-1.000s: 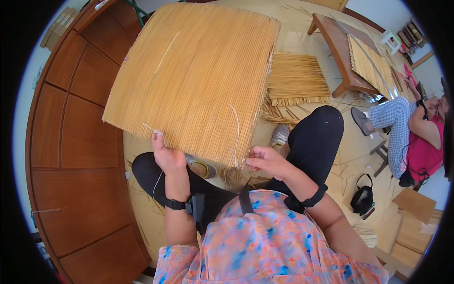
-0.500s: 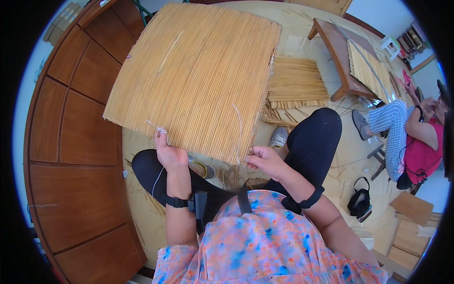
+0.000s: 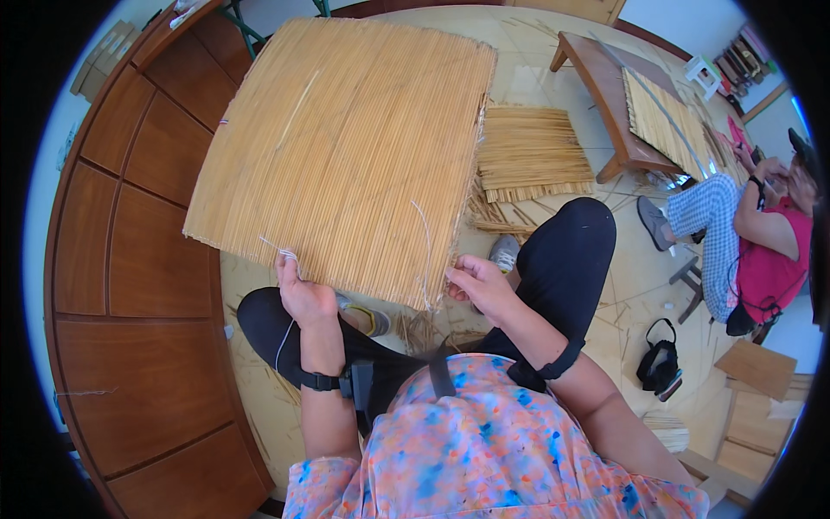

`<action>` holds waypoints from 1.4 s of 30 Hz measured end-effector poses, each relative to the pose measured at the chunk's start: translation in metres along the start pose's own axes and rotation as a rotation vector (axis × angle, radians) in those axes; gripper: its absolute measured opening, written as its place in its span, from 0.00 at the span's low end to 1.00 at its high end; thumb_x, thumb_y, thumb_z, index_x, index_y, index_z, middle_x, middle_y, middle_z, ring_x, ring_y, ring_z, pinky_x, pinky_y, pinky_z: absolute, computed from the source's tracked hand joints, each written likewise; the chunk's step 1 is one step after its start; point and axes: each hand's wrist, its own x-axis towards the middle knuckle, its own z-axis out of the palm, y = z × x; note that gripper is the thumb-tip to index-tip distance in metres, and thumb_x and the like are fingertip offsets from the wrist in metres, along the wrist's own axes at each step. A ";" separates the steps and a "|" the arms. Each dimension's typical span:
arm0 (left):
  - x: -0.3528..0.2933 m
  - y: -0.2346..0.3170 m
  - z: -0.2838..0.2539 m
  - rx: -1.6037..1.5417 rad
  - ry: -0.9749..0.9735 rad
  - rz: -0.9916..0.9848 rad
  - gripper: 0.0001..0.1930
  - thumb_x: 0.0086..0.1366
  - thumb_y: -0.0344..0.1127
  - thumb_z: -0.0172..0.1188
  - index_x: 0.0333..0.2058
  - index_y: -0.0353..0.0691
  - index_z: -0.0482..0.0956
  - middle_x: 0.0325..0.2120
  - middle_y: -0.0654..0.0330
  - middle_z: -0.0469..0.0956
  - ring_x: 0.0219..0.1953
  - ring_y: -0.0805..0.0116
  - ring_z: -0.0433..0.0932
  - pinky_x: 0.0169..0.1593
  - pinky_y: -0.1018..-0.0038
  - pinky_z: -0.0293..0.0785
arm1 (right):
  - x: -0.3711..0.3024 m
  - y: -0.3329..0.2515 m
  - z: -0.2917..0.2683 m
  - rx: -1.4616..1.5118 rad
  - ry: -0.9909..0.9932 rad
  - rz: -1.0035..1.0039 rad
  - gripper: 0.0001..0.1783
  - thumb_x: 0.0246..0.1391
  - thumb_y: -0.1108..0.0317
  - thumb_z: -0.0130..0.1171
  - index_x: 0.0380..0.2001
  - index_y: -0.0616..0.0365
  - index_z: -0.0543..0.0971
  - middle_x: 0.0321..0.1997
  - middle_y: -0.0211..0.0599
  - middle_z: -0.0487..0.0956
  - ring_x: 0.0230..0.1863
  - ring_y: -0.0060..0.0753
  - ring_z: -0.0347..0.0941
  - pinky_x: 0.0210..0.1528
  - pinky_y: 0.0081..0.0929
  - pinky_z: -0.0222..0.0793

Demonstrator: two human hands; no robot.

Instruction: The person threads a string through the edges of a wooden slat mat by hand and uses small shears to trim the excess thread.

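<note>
One large, rectangular tan mat of thin stalks (image 3: 346,164) is spread beyond the black-trousered legs (image 3: 575,259). The bare right hand (image 3: 484,284) is now set slightly farther up the mat's right edge, so handling seems to be shifted off the near corner. Its grip is gathered at that edge, but whether stalks are pinched cannot be told. At the mat's near edge, thin white string (image 3: 288,253) is looped around fingers of the bare left hand (image 3: 307,298), whose pinch on the mat cannot be told. Against the earlier frame, the mat is seen slightly lower, the left hand kept beside the same edge.
</note>
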 end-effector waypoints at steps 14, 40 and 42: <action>0.004 0.000 -0.005 0.003 0.011 -0.016 0.11 0.64 0.30 0.44 0.44 0.39 0.68 0.44 0.57 0.71 0.48 0.62 0.70 0.52 0.63 0.68 | 0.019 -0.017 -0.004 0.088 0.152 -0.082 0.09 0.56 0.61 0.53 0.30 0.55 0.73 0.23 0.23 0.71 0.24 0.15 0.67 0.29 0.14 0.64; 0.001 0.000 -0.006 0.022 0.006 -0.009 0.10 0.64 0.30 0.45 0.44 0.39 0.68 0.44 0.57 0.70 0.48 0.62 0.69 0.52 0.63 0.67 | 0.066 -0.042 -0.019 0.164 0.280 -0.213 0.07 0.51 0.70 0.51 0.34 0.58 0.71 0.23 0.25 0.73 0.22 0.16 0.67 0.25 0.15 0.64; 0.002 -0.001 -0.005 0.033 0.022 -0.005 0.10 0.64 0.31 0.45 0.44 0.39 0.68 0.44 0.57 0.70 0.47 0.62 0.69 0.52 0.63 0.67 | 0.069 -0.040 -0.019 0.085 0.340 -0.210 0.06 0.50 0.71 0.50 0.32 0.59 0.71 0.22 0.26 0.73 0.20 0.17 0.67 0.23 0.15 0.63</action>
